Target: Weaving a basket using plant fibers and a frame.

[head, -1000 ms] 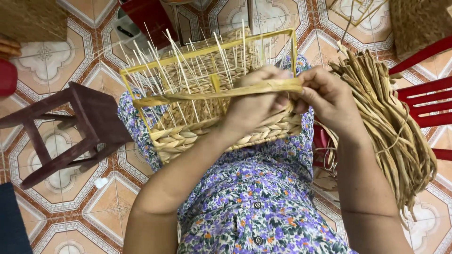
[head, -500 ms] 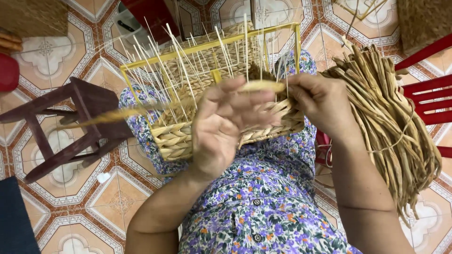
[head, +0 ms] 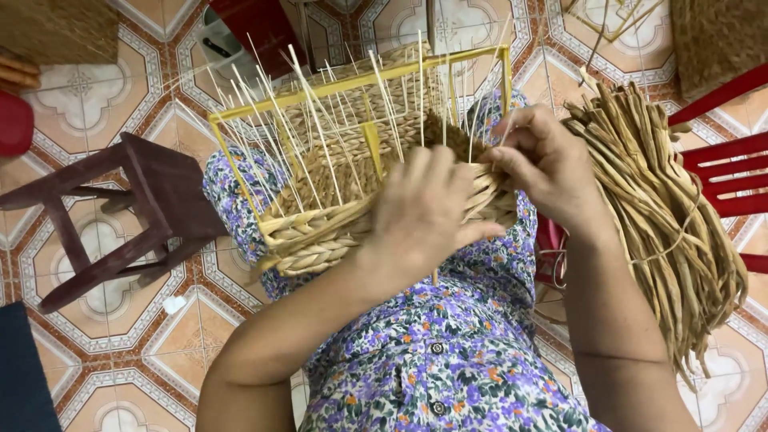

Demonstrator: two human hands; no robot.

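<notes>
A half-woven basket rests on my lap, with a yellow wire frame and many thin pale stakes sticking up. Its lower rows are braided from tan straw. My left hand lies flat against the near woven side, fingers together, pressing on the weave. My right hand sits at the basket's right corner and pinches a tan straw strand against the rim. Part of the weave is hidden behind both hands.
A thick bundle of dried straw strands lies to my right over a red plastic chair. A dark wooden stool stands on the patterned tile floor at left. Another woven piece is at top left.
My left hand, raised with fingers spread half a second ago, has come down flat onto the basket's side. The long strand held across the front a second ago is now drawn in at the right corner.
</notes>
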